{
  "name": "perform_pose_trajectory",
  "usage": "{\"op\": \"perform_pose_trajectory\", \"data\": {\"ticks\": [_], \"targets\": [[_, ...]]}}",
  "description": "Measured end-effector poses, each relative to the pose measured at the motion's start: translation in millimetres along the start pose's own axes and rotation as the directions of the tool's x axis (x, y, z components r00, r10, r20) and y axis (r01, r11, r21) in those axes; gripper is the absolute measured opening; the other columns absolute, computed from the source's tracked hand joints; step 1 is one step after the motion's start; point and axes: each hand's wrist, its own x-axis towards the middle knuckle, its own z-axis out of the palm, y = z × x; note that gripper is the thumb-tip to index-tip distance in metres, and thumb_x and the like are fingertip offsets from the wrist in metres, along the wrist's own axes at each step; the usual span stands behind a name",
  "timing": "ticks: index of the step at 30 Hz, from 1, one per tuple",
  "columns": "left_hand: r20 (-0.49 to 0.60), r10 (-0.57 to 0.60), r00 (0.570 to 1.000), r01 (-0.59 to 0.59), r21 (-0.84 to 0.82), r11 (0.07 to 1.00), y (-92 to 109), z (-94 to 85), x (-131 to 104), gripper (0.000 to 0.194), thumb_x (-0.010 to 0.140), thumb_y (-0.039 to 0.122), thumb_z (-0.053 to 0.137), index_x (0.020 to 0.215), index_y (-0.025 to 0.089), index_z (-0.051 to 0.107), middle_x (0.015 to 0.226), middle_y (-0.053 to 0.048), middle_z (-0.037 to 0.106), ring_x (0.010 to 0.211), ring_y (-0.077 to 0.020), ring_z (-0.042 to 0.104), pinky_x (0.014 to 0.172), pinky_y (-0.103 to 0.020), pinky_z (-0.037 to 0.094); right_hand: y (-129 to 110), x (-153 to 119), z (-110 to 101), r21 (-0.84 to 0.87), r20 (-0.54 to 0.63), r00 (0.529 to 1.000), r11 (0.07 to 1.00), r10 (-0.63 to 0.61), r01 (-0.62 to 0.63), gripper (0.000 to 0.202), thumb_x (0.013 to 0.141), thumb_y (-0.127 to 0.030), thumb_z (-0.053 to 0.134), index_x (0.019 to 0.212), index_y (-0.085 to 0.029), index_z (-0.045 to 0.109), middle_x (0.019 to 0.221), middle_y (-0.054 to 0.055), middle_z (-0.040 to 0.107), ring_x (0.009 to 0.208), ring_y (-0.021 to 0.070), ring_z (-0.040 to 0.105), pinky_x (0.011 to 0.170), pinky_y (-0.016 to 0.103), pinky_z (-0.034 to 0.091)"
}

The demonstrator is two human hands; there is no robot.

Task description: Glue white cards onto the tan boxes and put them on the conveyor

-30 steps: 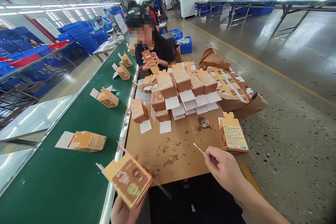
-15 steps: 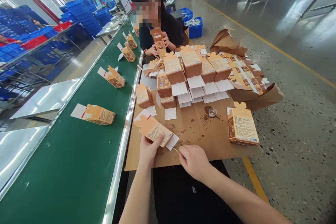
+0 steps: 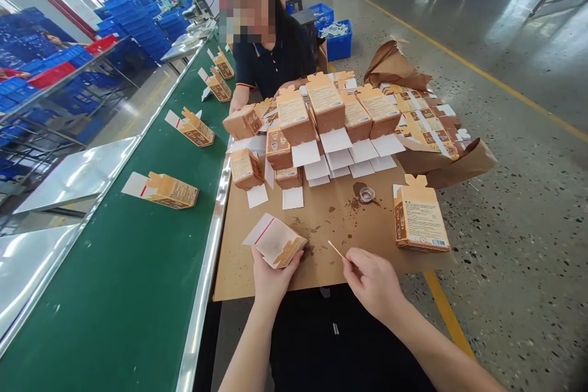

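Note:
My left hand grips a small tan carton near the front edge of the cardboard-covered table. The carton is tilted, with a white flap and red strip at its upper left. To the right, my right hand pinches a thin white-tipped stick, its tip apart from the carton. A small round clear dish sits among wet spots on the cardboard. Right of it stands a larger-looking open carton. Behind the dish, several cartons are piled up with white flaps hanging forward.
On the left runs a green conveyor with a metal rail, carrying several cartons. A person sits across the table, one hand at another carton. Brown wrapping paper lies at the right.
The carton in my left hand has turned, showing another side. My right hand and the stick have moved right, away from it. The person opposite has moved a carton towards the rail.

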Motion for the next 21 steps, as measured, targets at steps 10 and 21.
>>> {"op": "perform_pose_trajectory", "data": {"ticks": [10,21], "targets": [[-0.16,0.031,0.987,0.002,0.2,0.98,5,-27.9,14,0.089,0.074,0.064,0.115,0.136,0.035,0.058,0.134,-0.015,0.087,0.138,-0.0512,0.086,0.116,-0.063,0.069,-7,-12,-13,0.137,-0.023,0.996,0.987,0.083,-0.079,0.04,0.113,-0.023,0.053,0.08,-0.031,0.032,0.064,-0.007,0.045,0.056,0.0152,0.038,0.058,0.03,0.029],[-0.659,-0.036,0.751,0.246,0.23,0.942,-33,-212.9,67,0.101,0.071,0.065,0.102,0.15,0.028,0.052,0.165,-0.025,0.072,0.172,-0.0514,0.066,0.143,-0.072,0.054,-3,-12,-9,0.181,-0.065,0.998,0.984,0.015,-0.002,0.04,0.116,-0.029,0.054,0.079,-0.03,0.038,0.062,-0.008,0.044,0.052,0.0147,0.04,0.053,0.029,0.033]]}}
